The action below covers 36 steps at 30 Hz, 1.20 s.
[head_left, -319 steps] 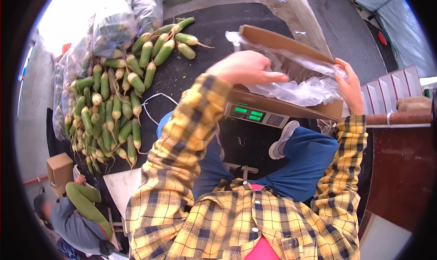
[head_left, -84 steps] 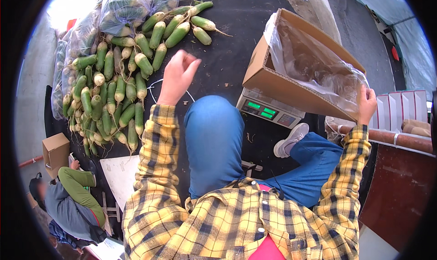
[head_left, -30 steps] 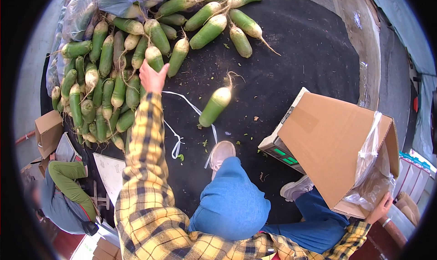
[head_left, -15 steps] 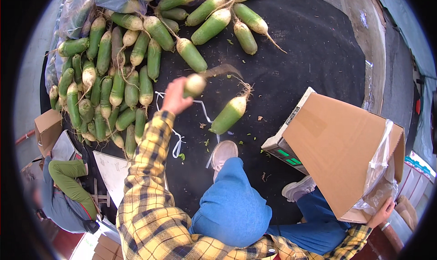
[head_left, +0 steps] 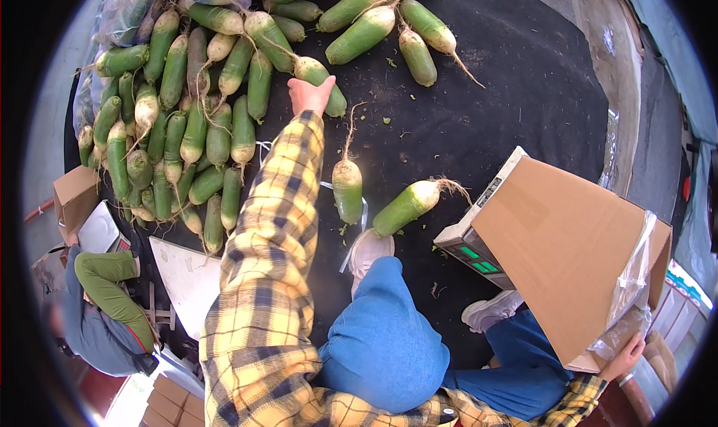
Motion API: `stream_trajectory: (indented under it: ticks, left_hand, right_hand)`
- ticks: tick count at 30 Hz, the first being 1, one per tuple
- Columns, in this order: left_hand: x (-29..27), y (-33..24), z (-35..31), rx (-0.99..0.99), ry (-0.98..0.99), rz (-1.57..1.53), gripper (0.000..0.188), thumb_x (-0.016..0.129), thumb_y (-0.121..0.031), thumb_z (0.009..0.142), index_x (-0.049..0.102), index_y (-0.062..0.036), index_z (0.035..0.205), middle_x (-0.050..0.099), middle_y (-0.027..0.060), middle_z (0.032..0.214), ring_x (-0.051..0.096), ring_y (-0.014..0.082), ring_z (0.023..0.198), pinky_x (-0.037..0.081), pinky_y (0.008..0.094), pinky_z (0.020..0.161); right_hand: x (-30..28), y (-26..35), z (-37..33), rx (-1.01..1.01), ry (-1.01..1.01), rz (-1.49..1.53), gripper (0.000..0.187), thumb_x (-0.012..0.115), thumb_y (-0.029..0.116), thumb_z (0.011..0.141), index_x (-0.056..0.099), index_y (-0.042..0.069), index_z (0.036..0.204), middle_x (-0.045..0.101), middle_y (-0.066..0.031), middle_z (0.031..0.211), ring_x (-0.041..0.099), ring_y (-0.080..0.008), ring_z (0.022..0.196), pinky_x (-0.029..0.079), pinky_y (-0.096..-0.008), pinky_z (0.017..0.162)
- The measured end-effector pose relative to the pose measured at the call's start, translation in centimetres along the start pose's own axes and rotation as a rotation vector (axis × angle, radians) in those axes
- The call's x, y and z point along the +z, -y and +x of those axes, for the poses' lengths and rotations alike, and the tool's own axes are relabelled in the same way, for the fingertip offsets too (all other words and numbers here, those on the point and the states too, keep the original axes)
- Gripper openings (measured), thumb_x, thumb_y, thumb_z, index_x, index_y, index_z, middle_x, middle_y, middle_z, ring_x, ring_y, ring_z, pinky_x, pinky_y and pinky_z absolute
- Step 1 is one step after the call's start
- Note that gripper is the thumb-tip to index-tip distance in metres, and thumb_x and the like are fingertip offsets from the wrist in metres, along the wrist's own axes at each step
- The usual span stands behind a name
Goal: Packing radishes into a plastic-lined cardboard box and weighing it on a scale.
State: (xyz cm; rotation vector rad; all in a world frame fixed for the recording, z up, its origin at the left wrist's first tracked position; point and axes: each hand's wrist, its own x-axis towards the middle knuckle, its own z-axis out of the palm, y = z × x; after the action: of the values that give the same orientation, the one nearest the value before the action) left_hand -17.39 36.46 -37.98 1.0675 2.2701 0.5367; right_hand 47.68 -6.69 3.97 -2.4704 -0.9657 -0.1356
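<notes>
While the box [head_left: 576, 255] is held tilted on the scale [head_left: 470, 246] by the right hand [head_left: 622, 358], a radish [head_left: 320, 83] at the pile's edge is touched by the left hand [head_left: 310, 95], fingers narrowed on it. Picking seems underway; lifting calls for a firm grip.
</notes>
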Motion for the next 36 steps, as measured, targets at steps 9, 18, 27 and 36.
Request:
stream_trajectory:
  ticks: [9,18,27,36]
  left_hand:
    - [-4.6,5.2,-7.4,0.578,0.304,0.233,0.071,0.073,-0.025,0.061,0.040,-0.0028,0.120,0.050,0.0208,0.109,0.051,0.0375,0.100,0.044,0.0428,0.087]
    - [-12.8,9.7,0.5,0.570,-0.196,0.213,0.040,0.058,-0.016,0.079,0.050,0.0041,0.113,0.054,0.0241,0.113,0.052,0.0387,0.105,0.043,0.0406,0.089]
    - [-11.8,10.4,7.2,0.087,-0.095,0.489,0.029,0.056,-0.023,0.083,0.057,0.0018,0.099,0.061,0.0243,0.100,0.057,0.0405,0.097,0.045,0.0455,0.083]
    - [-14.2,16.1,-11.7,0.465,0.043,0.325,0.015,0.048,-0.017,0.086,0.055,-0.0031,0.086,0.058,0.0208,0.077,0.056,0.0419,0.075,0.045,0.0490,0.065]
  right_hand:
    - [1.0,1.8,-0.5,-0.009,-0.022,-0.085,0.031,0.051,0.029,0.094,0.056,-0.001,0.101,0.057,-0.0046,0.094,0.050,-0.0119,0.084,0.042,-0.0248,0.079]
    - [-0.4,0.1,0.7,-0.078,-0.002,-0.132,0.031,0.049,0.029,0.095,0.055,-0.001,0.100,0.056,-0.0045,0.093,0.049,-0.0131,0.085,0.041,-0.0247,0.079]
    - [-0.7,1.5,-0.1,-0.027,0.009,-0.173,0.034,0.049,0.031,0.094,0.056,-0.003,0.099,0.057,-0.0063,0.093,0.049,-0.0142,0.087,0.041,-0.0263,0.081]
    - [0.2,-0.3,0.6,-0.041,0.035,-0.149,0.034,0.048,0.032,0.095,0.055,-0.001,0.095,0.054,-0.0044,0.090,0.047,-0.0134,0.083,0.040,-0.0254,0.079]
